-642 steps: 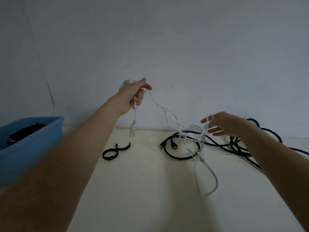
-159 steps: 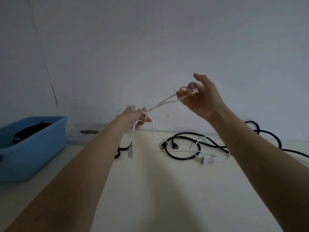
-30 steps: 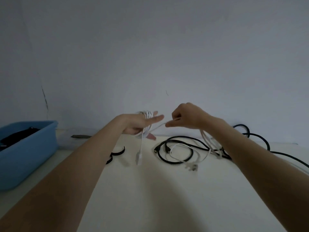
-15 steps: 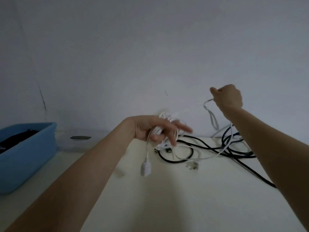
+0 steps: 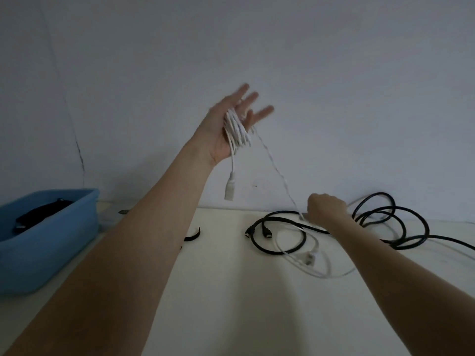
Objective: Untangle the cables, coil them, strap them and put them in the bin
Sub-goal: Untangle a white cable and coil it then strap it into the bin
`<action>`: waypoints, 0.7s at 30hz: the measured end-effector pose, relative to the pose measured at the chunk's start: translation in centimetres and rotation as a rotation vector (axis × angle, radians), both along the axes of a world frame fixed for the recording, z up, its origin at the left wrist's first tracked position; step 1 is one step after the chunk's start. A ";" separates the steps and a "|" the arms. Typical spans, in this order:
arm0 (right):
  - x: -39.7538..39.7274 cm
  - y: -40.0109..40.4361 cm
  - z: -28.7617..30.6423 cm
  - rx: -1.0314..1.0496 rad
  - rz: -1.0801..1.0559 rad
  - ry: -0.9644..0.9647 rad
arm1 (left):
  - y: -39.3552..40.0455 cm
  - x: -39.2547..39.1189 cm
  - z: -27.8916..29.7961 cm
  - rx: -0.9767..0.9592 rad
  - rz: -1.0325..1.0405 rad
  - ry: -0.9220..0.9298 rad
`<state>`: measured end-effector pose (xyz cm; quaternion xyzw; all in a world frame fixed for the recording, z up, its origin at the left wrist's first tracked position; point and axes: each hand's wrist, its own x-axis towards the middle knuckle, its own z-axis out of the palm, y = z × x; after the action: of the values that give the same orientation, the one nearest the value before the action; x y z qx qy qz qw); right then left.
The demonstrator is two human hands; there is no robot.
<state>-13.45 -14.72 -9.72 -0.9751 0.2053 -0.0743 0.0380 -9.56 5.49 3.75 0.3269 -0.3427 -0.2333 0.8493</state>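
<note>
White cable (image 5: 237, 129): light, limp, wound round splayed left hand (image 5: 231, 127), pinched low by fisted right hand (image 5: 324, 207); best gripped across coil.

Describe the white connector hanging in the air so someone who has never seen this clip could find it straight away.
Start at the raised left hand in front of the wall, with white cable looped round its palm. A single strand drops from those loops, and the connector dangles at its end, above the table. Unlike the white plug lying by the black cable, it touches nothing below.
</note>
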 end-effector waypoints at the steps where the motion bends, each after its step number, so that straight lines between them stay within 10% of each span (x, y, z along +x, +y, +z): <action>1: 0.2 0.2 -0.3 0.193 0.055 0.045 | -0.2 -0.2 -0.3 0.106 -0.046 -0.009; 5: 0.3 1.4 0.6 1.335 0.383 -0.229 | -1.3 -1.6 -2.5 0.502 -0.061 -0.138; 9: -1.1 1.9 4.8 1.902 0.590 -0.239 | -1.6 -0.8 -3.2 0.520 -0.033 -0.121; 15: -2.3 -0.8 5.9 2.100 0.613 -0.231 | 0.6 0.4 -3.4 0.413 -0.043 0.000; 21: 0.0 1.0 5.9 1.405 0.357 -0.479 | 0.1 -0.8 -4.0 0.300 -0.156 -0.032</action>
<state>-13.49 -13.68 -3.80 -0.6974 0.0297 -0.1285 0.7044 -10.40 5.59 -0.27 0.4258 -0.3420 -0.3419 0.7647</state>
